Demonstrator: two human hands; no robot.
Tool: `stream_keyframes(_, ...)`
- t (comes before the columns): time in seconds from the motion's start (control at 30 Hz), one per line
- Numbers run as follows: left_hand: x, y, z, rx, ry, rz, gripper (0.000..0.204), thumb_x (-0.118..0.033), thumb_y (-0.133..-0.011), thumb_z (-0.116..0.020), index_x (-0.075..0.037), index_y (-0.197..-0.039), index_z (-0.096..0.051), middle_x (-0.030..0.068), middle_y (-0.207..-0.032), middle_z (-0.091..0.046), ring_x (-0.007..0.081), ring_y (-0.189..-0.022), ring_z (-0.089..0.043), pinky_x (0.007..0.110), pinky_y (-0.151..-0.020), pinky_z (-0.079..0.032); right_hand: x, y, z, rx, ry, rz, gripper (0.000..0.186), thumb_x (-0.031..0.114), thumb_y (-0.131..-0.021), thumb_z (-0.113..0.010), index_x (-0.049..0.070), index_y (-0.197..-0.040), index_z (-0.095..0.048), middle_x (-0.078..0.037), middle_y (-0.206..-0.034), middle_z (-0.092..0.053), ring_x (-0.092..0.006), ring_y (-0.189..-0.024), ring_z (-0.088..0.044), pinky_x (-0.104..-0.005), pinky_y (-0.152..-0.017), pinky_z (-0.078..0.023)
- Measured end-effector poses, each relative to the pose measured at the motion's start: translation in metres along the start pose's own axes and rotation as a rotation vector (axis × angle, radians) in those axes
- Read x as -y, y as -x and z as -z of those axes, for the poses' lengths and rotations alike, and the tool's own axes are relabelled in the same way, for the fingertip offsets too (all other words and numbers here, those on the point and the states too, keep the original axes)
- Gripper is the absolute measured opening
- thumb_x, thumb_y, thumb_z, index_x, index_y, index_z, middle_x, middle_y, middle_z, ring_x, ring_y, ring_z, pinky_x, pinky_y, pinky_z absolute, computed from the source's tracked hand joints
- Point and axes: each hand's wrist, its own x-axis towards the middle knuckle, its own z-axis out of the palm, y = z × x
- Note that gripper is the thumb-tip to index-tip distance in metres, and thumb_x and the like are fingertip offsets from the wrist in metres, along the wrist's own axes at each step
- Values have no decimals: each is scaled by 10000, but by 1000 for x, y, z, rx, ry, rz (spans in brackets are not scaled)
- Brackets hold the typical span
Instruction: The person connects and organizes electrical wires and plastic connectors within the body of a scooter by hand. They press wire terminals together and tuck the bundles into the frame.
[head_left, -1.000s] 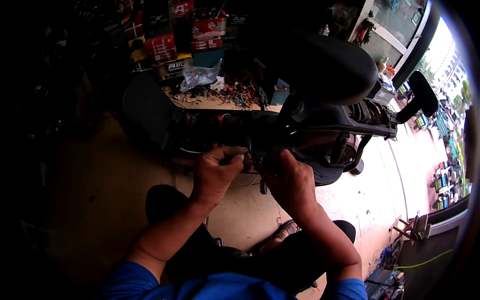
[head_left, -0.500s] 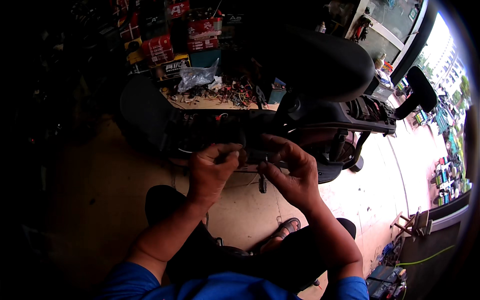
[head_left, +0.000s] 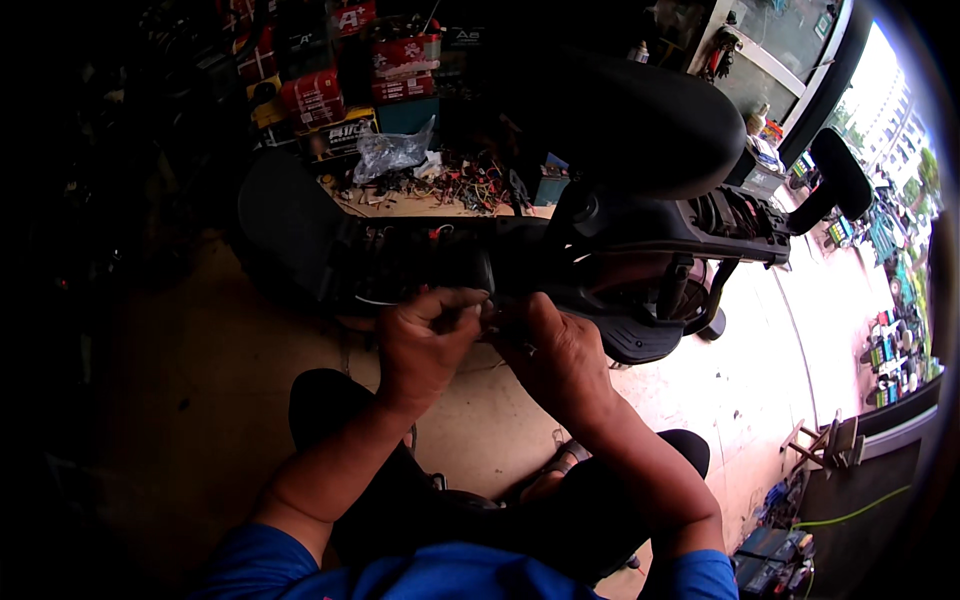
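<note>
An electric scooter (head_left: pixel 630 250) with dark bodywork lies across the view in front of me. Its floorboard section is open, and a few coloured wire ends (head_left: pixel 437 233) show there in shadow. Near the scooter's edge, my left hand (head_left: pixel 425 340) is closed in a pinch, thumb against forefinger; what sits between them is too small and dark to name. Close beside it, my right hand (head_left: pixel 560 355) is closed too, its fingertips almost meeting the left ones. Its palm side is turned away, so anything in it is hidden.
Beyond the scooter lie tangled wire scraps (head_left: pixel 470 185), a clear plastic bag (head_left: pixel 392 155) and stacked red boxes (head_left: pixel 315 97). The black seat (head_left: pixel 650 130) rises at the upper middle. A small wooden stool (head_left: pixel 832 443) stands at right, near a doorway onto a bright street.
My right hand has moved left to meet the left hand, turning its back upward and closing its fingers. A dark piece hanging below it is now out of sight. My left hand stays put.
</note>
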Motion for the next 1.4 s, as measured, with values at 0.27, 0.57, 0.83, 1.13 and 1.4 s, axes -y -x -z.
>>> stream_keyframes(0.27, -15, 3, -2, 20, -269, -198, 202, 82, -921, -719, 4, -1085, -809, 86, -982, -789, 64, -809, -709, 220, -750, -569, -2, -5, -5, 15, 20, -73, 321, 139, -957, -769, 40, -1062, -482, -201, -802, -688, -443, -759, -707, -502, -632, -549)
stream_keyframes(0.57, -5, 1, 2, 147, -197, -187, 276, 84, -896, -748, -7, -1153, -794, 96, -1016, -756, 122, -896, -719, 269, -815, -578, -17, -15, 14, 80, -521, -365, 418, 140, -911, -856, -15, -1227, -630, -135, -976, -786, -199, -878, -783, -335, -731, -602)
stream_keyframes(0.83, -8, 0, 4, 183, -353, -282, 220, 58, -898, -763, -2, -1109, -772, 115, -1000, -751, 180, -925, -746, 293, -779, -586, -14, -17, 31, 262, -491, -463, 308, 130, -941, -817, -7, -1202, -727, -127, -931, -779, -145, -847, -758, -300, -703, -576)
stream_keyframes(1.13, -4, 4, 3, 180, -261, -12, 144, -32, -973, -745, 8, -1110, -718, 108, -975, -786, 125, -900, -750, 290, -787, -580, -3, -13, 17, 75, -42, 24, 171, 65, -894, -754, 64, -1062, -784, -180, -908, -739, -402, -833, -719, -447, -718, -586)
stream_keyframes(1.4, -10, -1, 17, 267, -55, 62, 83, -35, -999, -727, 7, -1070, -713, 45, -952, -759, 76, -900, -702, 254, -810, -563, -7, -15, 15, 162, -710, -607, 163, 135, -1024, -714, -20, -1054, -753, -73, -877, -765, -130, -704, -671, -291, -622, -521)
